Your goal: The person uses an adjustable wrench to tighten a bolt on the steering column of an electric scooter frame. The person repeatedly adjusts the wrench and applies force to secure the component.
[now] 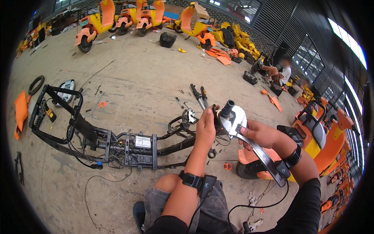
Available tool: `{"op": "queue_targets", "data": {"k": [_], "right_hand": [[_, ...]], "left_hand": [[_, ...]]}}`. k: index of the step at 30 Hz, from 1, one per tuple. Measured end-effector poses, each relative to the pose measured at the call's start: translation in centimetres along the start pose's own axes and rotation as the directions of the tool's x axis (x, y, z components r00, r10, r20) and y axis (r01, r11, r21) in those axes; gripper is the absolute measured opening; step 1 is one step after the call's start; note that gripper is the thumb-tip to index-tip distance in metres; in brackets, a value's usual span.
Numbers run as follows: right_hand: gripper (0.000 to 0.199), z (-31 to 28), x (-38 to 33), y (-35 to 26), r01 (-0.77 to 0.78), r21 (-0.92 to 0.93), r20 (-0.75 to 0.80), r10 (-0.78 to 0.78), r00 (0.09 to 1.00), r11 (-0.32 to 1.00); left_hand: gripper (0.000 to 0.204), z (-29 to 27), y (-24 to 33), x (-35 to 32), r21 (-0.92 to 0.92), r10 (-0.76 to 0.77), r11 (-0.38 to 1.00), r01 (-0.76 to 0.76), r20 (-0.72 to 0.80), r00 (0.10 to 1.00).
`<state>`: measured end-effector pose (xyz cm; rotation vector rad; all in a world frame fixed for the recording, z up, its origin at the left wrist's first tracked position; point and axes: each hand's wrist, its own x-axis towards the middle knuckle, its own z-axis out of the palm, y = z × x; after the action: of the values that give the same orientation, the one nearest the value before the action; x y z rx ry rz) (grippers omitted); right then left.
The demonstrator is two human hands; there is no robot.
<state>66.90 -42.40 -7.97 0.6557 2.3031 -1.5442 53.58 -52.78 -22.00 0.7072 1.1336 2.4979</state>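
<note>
My right hand [255, 134] is closed around a large silver adjustable wrench [261, 156] near its head. The wrench's jaws sit at a dark round tube [228, 105], and its handle slants down toward my right wrist. My left hand [205, 125] is closed beside the jaws with its thumb up; a dark piece shows at its fingers, but what it grips is mostly hidden. The stripped black scooter frame [154, 150] lies across the floor from the left to beneath my hands, with loose cables and a silver labelled box [143, 142] on it.
Long-handled tools [198, 96] and small hardware lie beyond the frame. An orange-and-yellow scooter [311, 136] stands close on my right. More scooters [144, 17], a black crate [167, 39] and piled yellow panels [243, 41] are farther off. A person [284, 72] sits at far right.
</note>
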Motion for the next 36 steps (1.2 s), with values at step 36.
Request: {"op": "queue_targets", "data": {"k": [36], "right_hand": [[0.038,1.0,-0.3,0.9,-0.023,0.043,-0.032,0.024,0.999,0.999]], "left_hand": [[0.05,-0.5,-1.7,0.7,-0.018,0.017,1.0,-0.017,0.016,1.0]]}}
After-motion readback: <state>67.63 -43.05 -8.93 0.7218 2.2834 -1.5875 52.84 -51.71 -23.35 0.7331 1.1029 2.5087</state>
